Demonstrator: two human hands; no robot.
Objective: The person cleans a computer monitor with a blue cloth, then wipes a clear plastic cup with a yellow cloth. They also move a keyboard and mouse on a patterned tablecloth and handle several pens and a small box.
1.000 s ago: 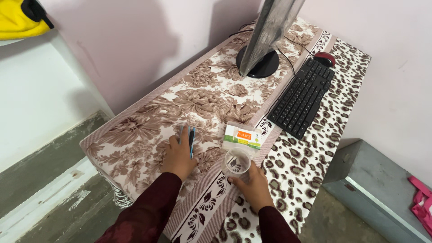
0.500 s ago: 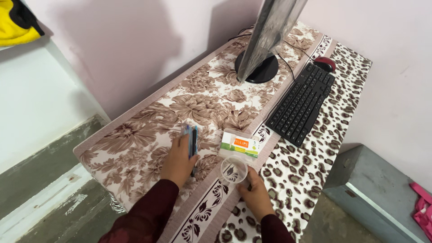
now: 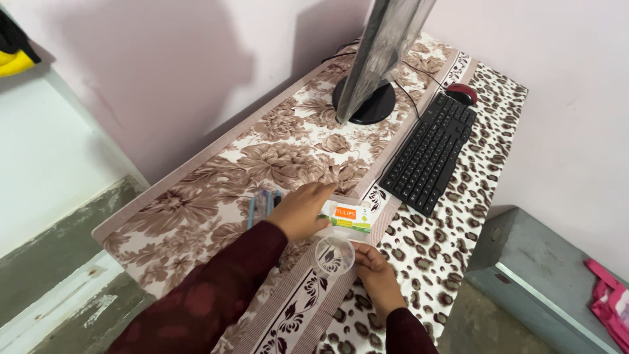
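Reached with left hand (image 3: 303, 211), fingers spread, onto small packet (image 3: 348, 216) on table (image 3: 216, 177); clear cup (image 3: 333, 255) gripped by right hand (image 3: 375, 275); firm pinch probably needed next.

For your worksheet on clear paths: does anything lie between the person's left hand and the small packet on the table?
Nothing visible does. The left hand already rests on the packet; the clear cup sits nearer, held by the right hand.
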